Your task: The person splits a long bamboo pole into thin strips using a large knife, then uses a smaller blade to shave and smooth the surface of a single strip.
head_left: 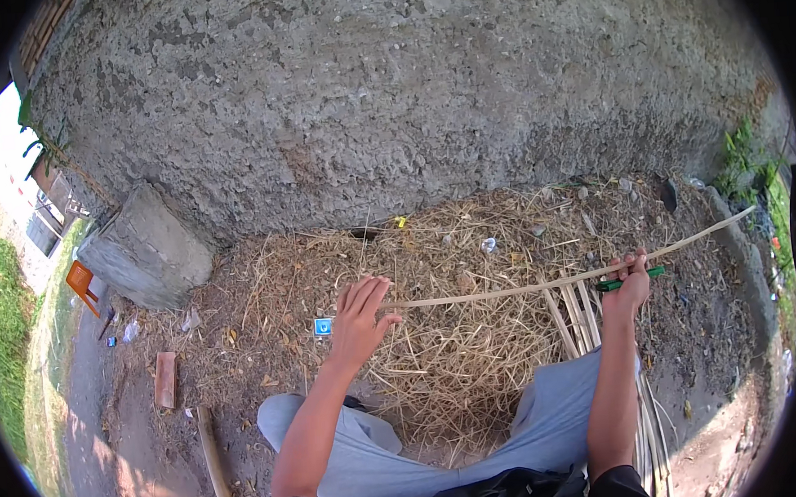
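Note:
A long, thin pale strip (482, 297), which looks like split bamboo or cane, stretches across in front of me and curves up at its right end. My right hand (629, 283) is closed around it toward that end. The same hand also holds a green object (609, 285) like a handle, partly hidden by the fingers. At the strip's left end is my left hand (358, 318), its fingers stretched out and the thumb apart. The strip reaches the gap between thumb and fingers; whether it passes behind the hand is hidden.
Dry shavings (457, 353) cover the ground between my legs, below a rough grey wall (408, 104). More pale strips (574, 318) lie by my right leg. To the left are a stone block (146, 248), a brick (165, 379), a wooden pole (213, 461) and a small blue packet (324, 326).

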`<move>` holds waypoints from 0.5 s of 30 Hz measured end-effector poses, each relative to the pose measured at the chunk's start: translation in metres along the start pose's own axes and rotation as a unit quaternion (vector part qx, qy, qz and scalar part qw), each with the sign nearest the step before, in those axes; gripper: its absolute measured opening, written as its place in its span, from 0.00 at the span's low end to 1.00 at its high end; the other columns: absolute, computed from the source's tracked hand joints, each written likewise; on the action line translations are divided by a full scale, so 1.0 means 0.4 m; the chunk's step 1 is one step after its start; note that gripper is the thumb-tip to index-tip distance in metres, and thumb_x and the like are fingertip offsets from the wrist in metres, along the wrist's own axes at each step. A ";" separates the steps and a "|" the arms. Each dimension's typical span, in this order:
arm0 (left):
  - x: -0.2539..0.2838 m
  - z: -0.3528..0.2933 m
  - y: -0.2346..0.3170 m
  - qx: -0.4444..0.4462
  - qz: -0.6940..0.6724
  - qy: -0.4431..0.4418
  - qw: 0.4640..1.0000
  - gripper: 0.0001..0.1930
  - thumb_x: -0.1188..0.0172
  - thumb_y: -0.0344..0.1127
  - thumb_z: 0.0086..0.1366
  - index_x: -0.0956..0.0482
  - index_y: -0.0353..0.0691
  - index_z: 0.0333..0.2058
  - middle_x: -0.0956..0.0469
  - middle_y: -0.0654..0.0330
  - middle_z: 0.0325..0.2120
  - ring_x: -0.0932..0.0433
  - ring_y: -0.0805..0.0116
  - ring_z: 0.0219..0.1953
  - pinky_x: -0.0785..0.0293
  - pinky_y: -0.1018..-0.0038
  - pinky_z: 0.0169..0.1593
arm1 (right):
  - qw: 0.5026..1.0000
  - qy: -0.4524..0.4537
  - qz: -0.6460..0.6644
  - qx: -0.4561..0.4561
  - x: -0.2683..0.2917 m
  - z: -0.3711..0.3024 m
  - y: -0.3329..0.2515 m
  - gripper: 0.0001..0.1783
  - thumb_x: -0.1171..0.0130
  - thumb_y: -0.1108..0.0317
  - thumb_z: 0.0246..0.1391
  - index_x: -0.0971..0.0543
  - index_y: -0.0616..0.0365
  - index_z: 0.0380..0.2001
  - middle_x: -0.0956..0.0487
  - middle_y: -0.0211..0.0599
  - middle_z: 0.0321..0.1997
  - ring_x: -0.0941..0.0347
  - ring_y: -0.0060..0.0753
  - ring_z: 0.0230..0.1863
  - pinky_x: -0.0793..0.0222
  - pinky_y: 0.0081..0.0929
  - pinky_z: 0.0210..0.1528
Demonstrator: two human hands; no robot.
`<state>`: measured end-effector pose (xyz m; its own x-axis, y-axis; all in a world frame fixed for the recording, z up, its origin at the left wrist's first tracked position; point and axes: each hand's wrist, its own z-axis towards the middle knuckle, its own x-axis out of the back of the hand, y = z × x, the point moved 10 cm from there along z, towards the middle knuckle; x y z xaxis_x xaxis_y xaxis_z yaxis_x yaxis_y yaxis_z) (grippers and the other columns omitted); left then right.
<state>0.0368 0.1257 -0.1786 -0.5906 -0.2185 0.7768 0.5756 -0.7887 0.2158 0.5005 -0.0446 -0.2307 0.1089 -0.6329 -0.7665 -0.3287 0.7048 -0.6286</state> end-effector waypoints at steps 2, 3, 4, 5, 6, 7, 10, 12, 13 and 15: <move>-0.032 -0.001 -0.009 -0.022 -0.041 -0.012 0.999 0.24 0.33 0.33 0.57 0.23 0.38 0.53 0.21 0.54 0.49 0.25 0.55 0.56 0.36 0.57 0.62 | 1.000 0.000 0.016 -0.016 0.011 0.008 0.027 0.12 0.62 0.61 0.73 0.30 0.54 0.47 0.32 0.26 0.26 0.47 0.18 0.18 0.27 0.25 0.37; -0.045 0.000 -0.001 -0.043 -0.081 -0.023 0.995 0.18 0.34 0.27 0.58 0.20 0.38 0.49 0.18 0.54 0.43 0.20 0.56 0.50 0.31 0.58 0.59 | 0.999 -0.002 0.032 -0.034 0.011 0.009 0.042 0.13 0.62 0.61 0.73 0.30 0.54 0.46 0.31 0.26 0.25 0.46 0.18 0.17 0.28 0.23 0.35; -0.051 -0.004 -0.002 -0.042 -0.083 -0.023 0.995 0.18 0.34 0.27 0.58 0.20 0.38 0.49 0.18 0.54 0.43 0.20 0.56 0.50 0.31 0.58 0.59 | 0.999 -0.001 0.030 -0.033 0.013 0.011 0.044 0.13 0.62 0.61 0.73 0.30 0.54 0.46 0.31 0.26 0.25 0.46 0.18 0.17 0.28 0.23 0.35; -0.038 -0.008 -0.020 -0.010 -0.135 0.015 0.991 0.15 0.37 0.22 0.58 0.18 0.37 0.45 0.17 0.54 0.39 0.18 0.57 0.45 0.26 0.61 0.54 | 0.999 -0.009 0.036 -0.040 0.010 0.011 0.052 0.12 0.62 0.61 0.73 0.30 0.54 0.47 0.31 0.26 0.26 0.46 0.18 0.17 0.28 0.23 0.35; -0.029 -0.013 -0.039 0.023 -0.187 0.053 0.981 0.13 0.39 0.17 0.57 0.17 0.36 0.41 0.16 0.54 0.36 0.16 0.59 0.40 0.22 0.63 0.49 | 0.998 -0.016 0.042 -0.045 0.004 0.007 0.056 0.12 0.62 0.61 0.73 0.30 0.54 0.48 0.31 0.26 0.26 0.45 0.18 0.18 0.28 0.23 0.35; -0.032 -0.015 -0.044 0.023 -0.189 0.052 0.980 0.13 0.39 0.17 0.57 0.17 0.36 0.41 0.16 0.54 0.36 0.16 0.59 0.40 0.22 0.63 0.49 | 0.998 -0.015 0.040 -0.044 0.002 0.002 0.060 0.12 0.62 0.61 0.73 0.30 0.54 0.48 0.31 0.26 0.26 0.45 0.18 0.18 0.28 0.23 0.35; 0.006 -0.019 -0.054 0.020 -0.230 0.122 0.965 0.11 0.40 0.13 0.55 0.17 0.33 0.34 0.16 0.52 0.37 0.15 0.60 0.41 0.19 0.68 0.48 | 0.997 -0.025 0.061 -0.048 -0.007 -0.009 0.071 0.12 0.63 0.63 0.73 0.31 0.54 0.48 0.31 0.28 0.27 0.44 0.19 0.18 0.28 0.24 0.36; 0.034 -0.013 -0.049 0.000 -0.206 0.137 0.969 0.09 0.40 0.13 0.56 0.18 0.32 0.34 0.16 0.51 0.37 0.15 0.61 0.41 0.20 0.68 0.48 | 0.996 -0.018 0.073 -0.052 -0.011 -0.020 0.071 0.12 0.63 0.64 0.73 0.31 0.55 0.48 0.32 0.28 0.27 0.46 0.18 0.18 0.28 0.25 0.38; 0.053 -0.012 -0.044 -0.019 -0.180 0.152 0.972 0.08 0.39 0.14 0.57 0.18 0.32 0.34 0.15 0.51 0.36 0.15 0.62 0.41 0.20 0.69 0.49 | 0.995 -0.012 0.085 -0.057 -0.017 -0.030 0.073 0.12 0.63 0.64 0.73 0.31 0.55 0.48 0.33 0.29 0.27 0.48 0.18 0.18 0.27 0.27 0.39; 0.056 -0.019 -0.096 0.062 -0.267 0.168 0.947 0.07 0.40 0.16 0.59 0.18 0.32 0.34 0.15 0.52 0.35 0.15 0.62 0.41 0.20 0.69 0.48 | 0.993 -0.004 0.100 -0.059 -0.019 -0.038 0.076 0.11 0.63 0.64 0.73 0.31 0.55 0.46 0.32 0.29 0.26 0.47 0.18 0.17 0.28 0.26 0.37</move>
<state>-0.0026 0.1467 -0.1741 -0.9508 0.0050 0.3097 0.1943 -0.7689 0.6091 0.4755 -0.0233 -0.2418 0.0366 -0.4808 -0.8761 -0.4529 0.7734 -0.4434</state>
